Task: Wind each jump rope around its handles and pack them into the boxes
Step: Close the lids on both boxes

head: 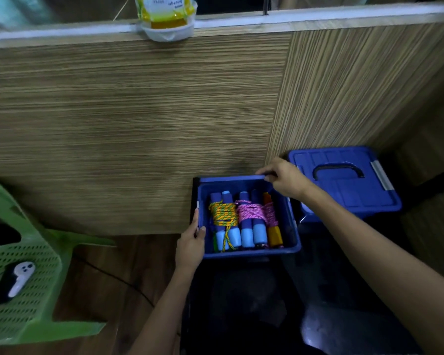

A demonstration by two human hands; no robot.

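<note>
An open blue box (251,253) sits low against a wooden panel. Inside lie wound jump ropes side by side: a yellow-green rope (224,213) around blue handles, a pink rope (251,213) around blue handles, and another pink-wound one with orange handles (274,233) at the right. My left hand (192,242) grips the box's left rim, thumb inside the wall. My right hand (283,176) pinches the far right corner of the rim. A second blue box (344,180) with its lid shut and a black handle stands to the right.
A green plastic chair (23,267) stands at the left, holding a white controller (21,278) and a black object. A yellow pouch in a white tub (167,19) sits on the ledge above the wooden panel (128,124). A dark surface lies under the boxes.
</note>
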